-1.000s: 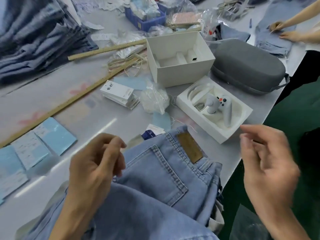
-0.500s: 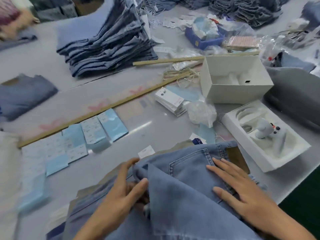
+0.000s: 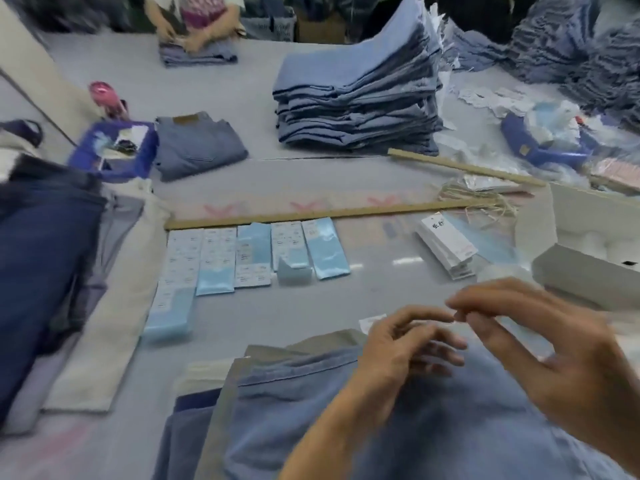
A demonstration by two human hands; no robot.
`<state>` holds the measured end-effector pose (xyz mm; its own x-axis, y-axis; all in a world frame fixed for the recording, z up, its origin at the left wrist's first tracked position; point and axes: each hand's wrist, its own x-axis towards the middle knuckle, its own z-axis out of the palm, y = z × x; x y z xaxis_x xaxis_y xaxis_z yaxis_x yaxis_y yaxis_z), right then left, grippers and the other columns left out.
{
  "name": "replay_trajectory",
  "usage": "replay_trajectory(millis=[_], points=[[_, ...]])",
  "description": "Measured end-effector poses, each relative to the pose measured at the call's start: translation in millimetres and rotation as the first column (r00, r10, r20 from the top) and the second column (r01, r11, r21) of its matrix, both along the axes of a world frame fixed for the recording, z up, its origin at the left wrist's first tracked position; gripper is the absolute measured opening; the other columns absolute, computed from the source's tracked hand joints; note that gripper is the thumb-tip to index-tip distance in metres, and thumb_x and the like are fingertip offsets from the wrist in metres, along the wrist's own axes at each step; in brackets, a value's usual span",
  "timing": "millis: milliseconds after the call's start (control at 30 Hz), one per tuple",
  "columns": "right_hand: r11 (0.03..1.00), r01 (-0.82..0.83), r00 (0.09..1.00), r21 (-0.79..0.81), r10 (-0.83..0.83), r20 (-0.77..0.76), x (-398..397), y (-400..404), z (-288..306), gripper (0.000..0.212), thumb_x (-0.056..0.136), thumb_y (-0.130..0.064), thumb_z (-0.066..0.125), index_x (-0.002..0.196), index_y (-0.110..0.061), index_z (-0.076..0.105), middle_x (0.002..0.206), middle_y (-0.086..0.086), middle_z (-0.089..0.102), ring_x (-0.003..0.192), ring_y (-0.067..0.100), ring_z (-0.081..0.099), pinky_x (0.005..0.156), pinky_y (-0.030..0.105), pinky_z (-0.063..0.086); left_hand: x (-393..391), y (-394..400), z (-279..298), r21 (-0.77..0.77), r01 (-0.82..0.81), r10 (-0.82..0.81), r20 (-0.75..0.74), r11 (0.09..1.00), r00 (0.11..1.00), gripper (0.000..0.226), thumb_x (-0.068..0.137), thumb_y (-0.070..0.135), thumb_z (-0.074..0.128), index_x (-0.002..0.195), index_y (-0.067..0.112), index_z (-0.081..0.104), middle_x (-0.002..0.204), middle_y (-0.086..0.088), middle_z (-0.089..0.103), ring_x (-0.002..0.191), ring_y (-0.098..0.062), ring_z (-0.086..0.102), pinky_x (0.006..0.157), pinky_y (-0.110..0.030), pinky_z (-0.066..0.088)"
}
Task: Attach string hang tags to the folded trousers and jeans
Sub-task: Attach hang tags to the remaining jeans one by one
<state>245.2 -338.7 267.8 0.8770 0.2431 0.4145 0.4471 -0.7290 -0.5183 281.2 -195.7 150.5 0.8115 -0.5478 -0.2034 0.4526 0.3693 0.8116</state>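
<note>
Now that both hands have lifted off the jeans | left hand and right hand meet fingertips, maybe pinching string, cannot tell | tag step likely starting

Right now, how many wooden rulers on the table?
2. A long wooden ruler lies just behind the row of label sheets; a shorter wooden ruler lies angled in front of the tall jeans stack. Others may be hidden under clutter.
</note>
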Motion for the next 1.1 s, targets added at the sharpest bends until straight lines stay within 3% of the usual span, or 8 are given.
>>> replay_trajectory(millis=[100,167,300,400,500,700,933,1100], points=[[0.990,-0.087,0.969,0.108,0.109,-0.221,52,39,-30,0.014,0.096,-0.020,0.063,0.103,-0.019,0.075,0.096,-0.015,0.073,0.087,0.008,0.072,0.078,0.025,0.055,49,65,-32,0.247,-0.283,0.269,0.090,0.927,0.959,0.020,0.101,0.019,0.055,0.097,0.026,0.074,0.092,-0.006,0.077,0.084,-0.022,0.073,0.071,-0.028,0.059],[0.987,-0.149,0.904,0.056,0.159,-0.396,91,63,-53,0.015,0.096,-0.024,0.064,0.107,-0.023,0.075,0.096,-0.017,0.073,0.088,0.006,0.069,0.081,0.028,0.055,81,110,-62,0.476,-0.421,0.365,0.210,0.772,0.907,0.018,0.103,0.019,0.055,0.097,0.027,0.071,0.094,0.001,0.076,0.092,-0.019,0.071,0.072,-0.023,0.055],[0.888,-0.412,0.782,-0.206,0.229,-0.579,167,127,-107,0.021,0.100,-0.033,0.060,0.119,-0.034,0.068,0.108,-0.018,0.068,0.093,0.001,0.062,0.088,0.027,0.053,121,196,-122,0.807,-0.524,0.370,0.415,0.272,0.831,0.020,0.101,0.019,0.059,0.117,0.029,0.062,0.122,0.008,0.064,0.112,-0.013,0.059,0.085,-0.023,0.050],[0.806,-0.535,0.734,-0.253,0.296,-0.611,207,186,-152,0.022,0.101,-0.031,0.058,0.120,-0.031,0.068,0.113,-0.012,0.069,0.096,0.007,0.062,0.089,0.030,0.053,122,249,-157,0.778,-0.617,0.333,0.616,-0.118,0.714,0.031,0.094,0.006,0.062,0.124,0.015,0.062,0.129,-0.005,0.061,0.120,-0.027,0.054,0.096,-0.043,0.051],[0.813,-0.556,0.723,-0.175,0.369,-0.584,232,250,-200,0.021,0.100,-0.020,0.057,0.114,-0.022,0.072,0.113,-0.004,0.071,0.100,0.015,0.063,0.089,0.035,0.053,108,283,-186,0.767,-0.543,0.364,0.640,-0.340,0.677,0.040,0.089,0.010,0.069,0.127,0.012,0.056,0.125,-0.010,0.059,0.111,-0.031,0.053,0.086,-0.048,0.053],[0.865,-0.493,0.718,0.095,0.466,-0.517,243,361,-282,0.021,0.095,-0.008,0.062,0.112,-0.008,0.074,0.113,0.008,0.069,0.105,0.026,0.063,0.091,0.037,0.050,84,303,-236,0.803,-0.497,0.375,0.594,-0.329,0.712,0.054,0.081,0.021,0.083,0.127,0.005,0.061,0.132,-0.015,0.057,0.116,-0.036,0.053,0.095,-0.050,0.046],[0.849,-0.525,0.731,0.058,0.485,-0.479,233,374,-334,0.030,0.087,-0.015,0.075,0.116,-0.006,0.073,0.122,0.011,0.059,0.114,0.027,0.052,0.097,0.030,0.040,81,307,-247,0.747,-0.559,0.338,0.663,-0.360,0.668,0.046,0.076,0.016,0.083,0.116,0.002,0.066,0.131,-0.017,0.060,0.117,-0.038,0.056,0.091,-0.051,0.050],[0.812,-0.583,0.751,-0.005,0.537,-0.383,236,373,-332,0.022,0.090,-0.015,0.073,0.108,-0.002,0.074,0.117,0.012,0.063,0.107,0.031,0.056,0.091,0.040,0.047,79,308,-253,0.724,-0.577,0.317,0.687,-0.379,0.654,0.044,0.079,0.027,0.082,0.113,0.004,0.067,0.133,-0.017,0.060,0.119,-0.038,0.056,0.091,-0.052,0.048]])
